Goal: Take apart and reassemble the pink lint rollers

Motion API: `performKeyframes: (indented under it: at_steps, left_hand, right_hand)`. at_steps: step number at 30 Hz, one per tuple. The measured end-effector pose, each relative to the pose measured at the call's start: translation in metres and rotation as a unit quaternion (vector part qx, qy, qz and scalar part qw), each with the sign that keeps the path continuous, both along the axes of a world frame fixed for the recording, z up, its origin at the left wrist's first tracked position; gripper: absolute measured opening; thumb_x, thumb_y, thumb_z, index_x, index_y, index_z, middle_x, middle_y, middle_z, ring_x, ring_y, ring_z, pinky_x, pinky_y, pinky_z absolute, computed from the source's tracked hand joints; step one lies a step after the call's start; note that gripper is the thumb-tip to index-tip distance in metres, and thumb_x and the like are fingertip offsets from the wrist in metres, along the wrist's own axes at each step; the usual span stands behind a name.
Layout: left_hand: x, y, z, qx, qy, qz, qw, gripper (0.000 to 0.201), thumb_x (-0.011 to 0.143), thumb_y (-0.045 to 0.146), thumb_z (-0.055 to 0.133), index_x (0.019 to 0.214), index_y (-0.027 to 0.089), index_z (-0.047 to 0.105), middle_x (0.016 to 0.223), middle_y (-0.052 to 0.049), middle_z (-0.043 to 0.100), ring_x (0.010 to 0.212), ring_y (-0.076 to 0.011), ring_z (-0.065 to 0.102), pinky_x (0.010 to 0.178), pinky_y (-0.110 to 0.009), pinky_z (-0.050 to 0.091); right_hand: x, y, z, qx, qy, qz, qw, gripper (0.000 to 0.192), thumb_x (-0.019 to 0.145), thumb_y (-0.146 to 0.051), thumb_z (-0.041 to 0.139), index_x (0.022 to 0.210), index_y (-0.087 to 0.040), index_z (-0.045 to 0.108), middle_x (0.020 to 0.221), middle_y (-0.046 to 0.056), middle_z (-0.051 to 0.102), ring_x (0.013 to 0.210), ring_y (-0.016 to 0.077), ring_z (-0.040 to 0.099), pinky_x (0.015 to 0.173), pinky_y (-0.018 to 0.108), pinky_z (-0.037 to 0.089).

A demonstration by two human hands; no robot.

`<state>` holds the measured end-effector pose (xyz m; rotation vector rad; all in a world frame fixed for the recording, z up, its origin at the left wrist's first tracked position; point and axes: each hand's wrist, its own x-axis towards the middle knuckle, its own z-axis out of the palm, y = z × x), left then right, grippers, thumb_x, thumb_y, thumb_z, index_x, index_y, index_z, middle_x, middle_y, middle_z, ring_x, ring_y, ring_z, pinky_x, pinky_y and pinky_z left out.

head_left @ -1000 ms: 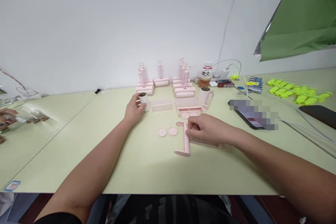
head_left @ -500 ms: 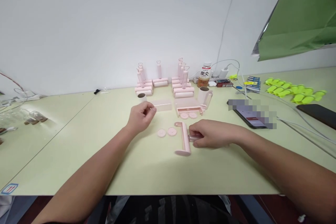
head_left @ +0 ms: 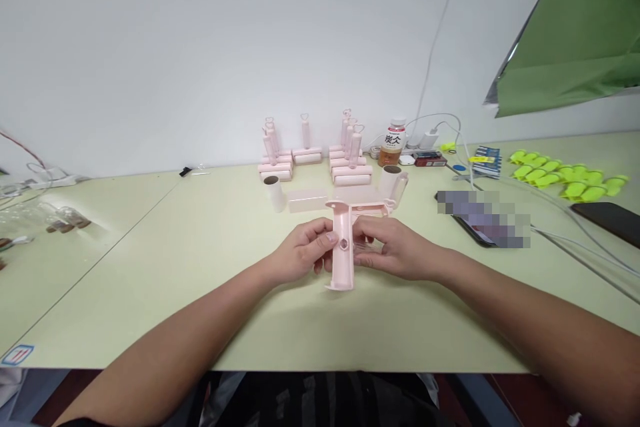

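Both hands pinch the pink frame (head_left: pixel 343 247): left hand (head_left: pixel 304 253) at 9 o'clock, right hand (head_left: pixel 395 248) at 3, hiding its handle.

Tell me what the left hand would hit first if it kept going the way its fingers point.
The left hand points rightward, and its fingers already touch the pink roller frame held upright between both hands. Just past it is the right hand, gripping the frame from the opposite side.

Pink roller frame (head_left: pixel 343 247) between the fingers: smooth moulded plastic, slight sheen. Table (head_left: pixel 210 260) beneath them: matt pale-green laminate.
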<state>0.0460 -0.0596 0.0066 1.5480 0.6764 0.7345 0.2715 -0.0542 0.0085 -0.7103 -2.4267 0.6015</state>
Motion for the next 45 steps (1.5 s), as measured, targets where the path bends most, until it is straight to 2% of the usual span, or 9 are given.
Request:
performKeyframes:
  at_steps: [6, 16, 21, 25, 29, 33, 35, 40, 45]
  left_hand:
    - [0.003, -0.001, -0.002, -0.043, -0.051, -0.013, 0.998, 0.039, 0.081, 0.049, 0.069, 0.093, 0.016, 0.053, 0.075, 0.002, 0.052, 0.06, -0.0076, 0.047, 0.056, -0.02, 0.038]
    - [0.001, 0.001, -0.005, -0.039, -0.071, -0.077, 0.994, 0.038, 0.083, 0.049, 0.068, 0.097, 0.016, 0.054, 0.082, -0.001, 0.054, 0.07, -0.0108, 0.051, 0.063, -0.022, 0.038]
    - [-0.003, 0.007, -0.002, -0.04, -0.047, -0.014, 0.998, 0.043, 0.079, 0.052, 0.07, 0.095, 0.017, 0.052, 0.076, 0.002, 0.052, 0.063, -0.0096, 0.049, 0.057, -0.021, 0.035]
    - [-0.019, 0.02, 0.009, 0.039, 0.0, 0.13, 0.991, 0.042, 0.079, 0.054, 0.068, 0.098, 0.018, 0.056, 0.066, 0.004, 0.052, 0.054, -0.0094, 0.046, 0.051, -0.022, 0.034]
    - [-0.033, 0.036, 0.007, 0.205, 0.198, 0.235, 0.929, 0.027, 0.087, 0.044, 0.058, 0.099, 0.02, 0.066, 0.063, 0.003, 0.056, 0.056, -0.0125, 0.051, 0.057, -0.025, 0.039]
    - [-0.031, 0.053, -0.011, 0.4, 0.397, 0.236, 0.792, 0.022, 0.091, 0.029, 0.053, 0.096, 0.022, 0.074, 0.08, -0.005, 0.066, 0.077, -0.0201, 0.058, 0.073, -0.033, 0.041]
    - [-0.027, 0.061, -0.02, 0.439, 0.445, 0.211, 0.751, 0.023, 0.092, 0.026, 0.052, 0.095, 0.021, 0.074, 0.085, -0.007, 0.067, 0.083, -0.0229, 0.058, 0.077, -0.036, 0.041]
    - [-0.017, 0.07, -0.031, 0.443, 0.466, 0.188, 0.743, 0.023, 0.092, 0.027, 0.052, 0.1, 0.02, 0.073, 0.094, -0.01, 0.069, 0.09, -0.0259, 0.057, 0.08, -0.04, 0.041]
    - [-0.02, 0.057, -0.014, 0.464, 0.447, 0.198, 0.739, 0.026, 0.093, 0.027, 0.05, 0.109, 0.017, 0.069, 0.1, -0.011, 0.065, 0.096, -0.0266, 0.056, 0.083, -0.039, 0.042]
  right_hand:
    - [-0.002, 0.001, -0.004, 0.023, -0.005, -0.015, 1.0, 0.022, 0.087, -0.034, 0.065, 0.083, -0.018, 0.052, 0.074, -0.001, 0.051, 0.064, 0.0113, 0.043, 0.058, 0.023, 0.034]
    - [-0.007, -0.004, -0.008, -0.042, -0.053, 0.011, 0.998, 0.038, 0.09, -0.046, 0.058, 0.068, -0.019, 0.042, 0.06, -0.005, 0.041, 0.054, 0.0088, 0.033, 0.052, 0.023, 0.024]
    - [-0.005, -0.003, -0.004, -0.051, -0.082, -0.015, 0.995, 0.042, 0.09, -0.049, 0.056, 0.065, -0.019, 0.04, 0.057, -0.006, 0.04, 0.051, 0.0085, 0.034, 0.05, 0.023, 0.024]
    - [-0.005, -0.004, 0.001, 0.0, -0.097, -0.014, 0.995, 0.032, 0.09, -0.044, 0.058, 0.072, -0.017, 0.054, 0.069, 0.001, 0.054, 0.061, 0.0128, 0.048, 0.058, 0.025, 0.036]
    - [-0.012, -0.011, 0.0, 0.026, -0.097, 0.034, 0.994, 0.024, 0.091, -0.039, 0.059, 0.096, -0.016, 0.066, 0.111, 0.014, 0.066, 0.102, 0.0238, 0.06, 0.087, 0.038, 0.048]
    - [-0.028, -0.027, -0.005, 0.028, -0.156, 0.086, 0.984, 0.029, 0.094, -0.037, 0.055, 0.102, -0.012, 0.068, 0.141, 0.021, 0.051, 0.137, 0.0296, 0.041, 0.11, 0.047, 0.037]
    - [-0.036, -0.034, -0.005, 0.033, -0.189, 0.098, 0.977, 0.03, 0.094, -0.035, 0.056, 0.102, -0.009, 0.068, 0.146, 0.024, 0.045, 0.143, 0.0321, 0.032, 0.115, 0.049, 0.029]
    - [-0.047, -0.037, -0.006, 0.029, -0.232, 0.072, 0.97, 0.031, 0.093, -0.035, 0.057, 0.103, -0.007, 0.068, 0.151, 0.026, 0.038, 0.144, 0.0361, 0.027, 0.116, 0.055, 0.026]
    - [-0.045, -0.036, -0.009, 0.034, -0.238, 0.051, 0.969, 0.03, 0.093, -0.034, 0.057, 0.101, -0.007, 0.068, 0.147, 0.026, 0.043, 0.141, 0.0362, 0.034, 0.115, 0.054, 0.028]
